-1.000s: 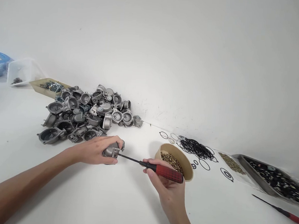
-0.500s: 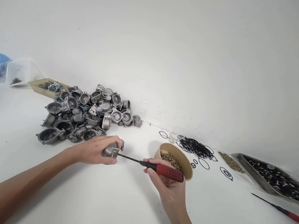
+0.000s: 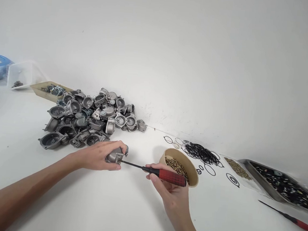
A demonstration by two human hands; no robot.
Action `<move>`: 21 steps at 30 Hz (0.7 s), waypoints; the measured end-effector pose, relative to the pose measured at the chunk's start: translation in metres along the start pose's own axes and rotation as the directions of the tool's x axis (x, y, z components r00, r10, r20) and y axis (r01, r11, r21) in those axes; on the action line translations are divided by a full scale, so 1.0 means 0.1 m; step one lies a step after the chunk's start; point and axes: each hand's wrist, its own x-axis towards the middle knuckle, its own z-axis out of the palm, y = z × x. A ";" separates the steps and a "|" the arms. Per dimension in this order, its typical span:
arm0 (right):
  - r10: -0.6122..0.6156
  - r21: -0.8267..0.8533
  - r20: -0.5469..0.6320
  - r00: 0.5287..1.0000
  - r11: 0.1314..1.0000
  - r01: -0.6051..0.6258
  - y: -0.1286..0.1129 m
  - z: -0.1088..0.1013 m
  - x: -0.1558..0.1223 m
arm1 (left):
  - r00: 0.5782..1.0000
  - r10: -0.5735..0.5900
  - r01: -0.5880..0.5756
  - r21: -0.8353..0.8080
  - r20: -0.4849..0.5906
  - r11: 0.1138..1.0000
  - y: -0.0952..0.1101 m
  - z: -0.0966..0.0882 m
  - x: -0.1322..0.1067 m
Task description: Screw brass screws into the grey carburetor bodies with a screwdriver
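My left hand [image 3: 99,155] is closed over a grey metal carburetor float bowl [image 3: 115,156], holding it down on the white table. In my right hand [image 3: 172,198] is a screwdriver [image 3: 169,175] with a red and black handle, gripped between thumb and fingers. Its dark shaft points left, and the tip meets the near right side of the bowl. Whether a screw sits under the tip is too small to make out. Just behind my right hand stands a tan tub [image 3: 192,169] of small brass-coloured parts.
Beyond my left hand lies a heap of similar grey castings [image 3: 89,118]. Black rubber rings [image 3: 201,153] are spread right of the tub, near a bag of small brassy parts [image 3: 237,168] and a metal tray [image 3: 265,181] of dark parts. Another screwdriver [image 3: 293,219] lies at the right.
The screwdriver handle and my right hand have shifted slightly left, toward the bowl. My left hand keeps its hold on the bowl with hardly any movement.
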 end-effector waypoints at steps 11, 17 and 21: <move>0.045 0.078 -0.009 0.999 0.996 -0.044 -0.07 0.01 0.02 | 1.000 -0.015 0.015 0.018 -0.022 1.000 -0.01 0.04 0.00; 0.043 0.067 0.015 0.999 0.997 -0.044 -0.07 -0.02 0.01 | 1.000 0.000 -0.001 -0.076 -0.019 0.997 -0.03 0.11 0.00; 0.039 0.043 0.010 0.999 0.998 -0.040 -0.04 -0.03 0.01 | 1.000 0.015 -0.017 -0.130 -0.017 0.991 -0.05 0.14 0.01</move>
